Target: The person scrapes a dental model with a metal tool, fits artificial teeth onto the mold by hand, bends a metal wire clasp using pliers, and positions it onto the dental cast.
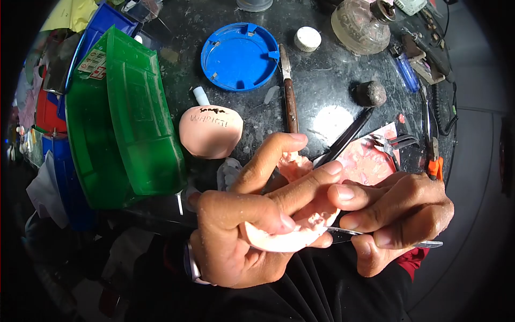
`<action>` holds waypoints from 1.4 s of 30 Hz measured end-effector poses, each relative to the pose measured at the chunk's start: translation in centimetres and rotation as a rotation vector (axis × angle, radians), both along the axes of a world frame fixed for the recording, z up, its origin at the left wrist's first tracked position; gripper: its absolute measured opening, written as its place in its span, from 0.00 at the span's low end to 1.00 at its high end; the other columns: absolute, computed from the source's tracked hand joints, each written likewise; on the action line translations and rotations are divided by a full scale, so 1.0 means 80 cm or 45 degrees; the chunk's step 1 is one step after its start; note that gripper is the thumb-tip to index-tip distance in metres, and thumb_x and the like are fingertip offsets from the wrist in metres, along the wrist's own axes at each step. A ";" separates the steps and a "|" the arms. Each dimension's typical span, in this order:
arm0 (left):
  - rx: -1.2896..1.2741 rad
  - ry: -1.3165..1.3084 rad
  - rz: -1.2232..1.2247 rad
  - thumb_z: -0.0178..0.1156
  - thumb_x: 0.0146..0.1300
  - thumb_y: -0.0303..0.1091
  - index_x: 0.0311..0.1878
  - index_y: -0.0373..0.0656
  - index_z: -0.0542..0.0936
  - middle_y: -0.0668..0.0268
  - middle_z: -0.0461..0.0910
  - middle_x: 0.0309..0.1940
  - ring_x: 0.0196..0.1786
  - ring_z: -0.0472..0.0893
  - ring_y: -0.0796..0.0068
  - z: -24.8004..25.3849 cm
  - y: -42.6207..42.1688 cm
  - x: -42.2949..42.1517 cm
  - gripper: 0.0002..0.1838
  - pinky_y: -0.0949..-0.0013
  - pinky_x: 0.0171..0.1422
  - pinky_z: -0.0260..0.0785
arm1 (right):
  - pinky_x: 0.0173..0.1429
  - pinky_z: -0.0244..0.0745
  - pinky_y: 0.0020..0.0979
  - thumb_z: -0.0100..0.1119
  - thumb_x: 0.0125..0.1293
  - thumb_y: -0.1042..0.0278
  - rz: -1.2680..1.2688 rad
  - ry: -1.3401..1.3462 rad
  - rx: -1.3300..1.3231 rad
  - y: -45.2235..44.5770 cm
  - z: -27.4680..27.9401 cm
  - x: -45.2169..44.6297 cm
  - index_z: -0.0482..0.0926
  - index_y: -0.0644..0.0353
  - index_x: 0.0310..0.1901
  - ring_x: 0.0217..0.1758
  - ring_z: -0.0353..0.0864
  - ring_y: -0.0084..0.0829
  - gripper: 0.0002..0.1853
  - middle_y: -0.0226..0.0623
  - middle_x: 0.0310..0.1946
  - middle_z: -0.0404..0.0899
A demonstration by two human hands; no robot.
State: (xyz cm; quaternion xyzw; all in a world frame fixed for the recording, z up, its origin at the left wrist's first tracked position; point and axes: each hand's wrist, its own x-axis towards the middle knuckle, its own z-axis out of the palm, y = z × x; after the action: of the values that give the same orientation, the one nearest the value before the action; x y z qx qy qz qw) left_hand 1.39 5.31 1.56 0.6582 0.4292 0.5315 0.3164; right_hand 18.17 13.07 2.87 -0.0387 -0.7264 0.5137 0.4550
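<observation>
From where I stand, the left hand (255, 212) is gripping a pale pink cast (279, 243), fingers curled around it, and the right hand (399, 212) is closed on a thin metal carver (429, 244), whose tip is at the bumpy edge of this cast. The outer wall looks already smooth, while the part near the tip is rough and uneven; so I would judge the work as partly done, with this rough part remaining. The fingers cover much, so I cannot say whether the pink lump (294, 165) above belongs to the same piece. Just beyond the hands lies a sheet with pink scraps (370, 166). Farther out are a lettered pink cast (210, 135), a wooden-handled knife (290, 104), a round blue lid (236, 59) and a glass spirit lamp (360, 29).
</observation>
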 end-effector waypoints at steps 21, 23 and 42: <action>0.043 -0.169 -0.053 0.61 0.51 0.18 0.40 0.40 0.51 0.40 0.77 0.42 0.57 0.67 0.41 -0.005 -0.002 0.001 0.26 0.50 0.61 0.56 | 0.54 0.74 0.42 0.57 0.47 0.88 0.134 0.133 -0.163 -0.003 -0.012 -0.001 0.64 0.65 0.31 0.53 0.72 0.54 0.14 0.55 0.30 0.74; 0.056 -0.310 -0.161 0.60 0.50 0.17 0.41 0.41 0.50 0.38 0.76 0.43 0.59 0.65 0.40 -0.009 0.002 0.000 0.27 0.50 0.62 0.56 | 0.57 0.71 0.45 0.56 0.48 0.89 0.249 0.112 -0.295 -0.001 -0.010 0.007 0.64 0.68 0.34 0.56 0.69 0.55 0.13 0.61 0.33 0.76; -0.021 -0.626 -0.186 0.58 0.52 0.18 0.42 0.39 0.50 0.36 0.75 0.43 0.60 0.64 0.42 -0.012 -0.005 0.006 0.25 0.50 0.65 0.53 | 0.47 0.80 0.37 0.60 0.47 0.88 0.093 0.160 -0.102 0.001 -0.013 -0.004 0.65 0.65 0.30 0.49 0.77 0.49 0.14 0.51 0.32 0.75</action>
State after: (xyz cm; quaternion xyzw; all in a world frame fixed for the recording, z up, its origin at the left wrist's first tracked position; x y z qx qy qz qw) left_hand 1.85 4.92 0.61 0.5357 0.2950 0.6478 0.4543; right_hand 17.86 13.12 1.84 0.0018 -0.6762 0.5601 0.4786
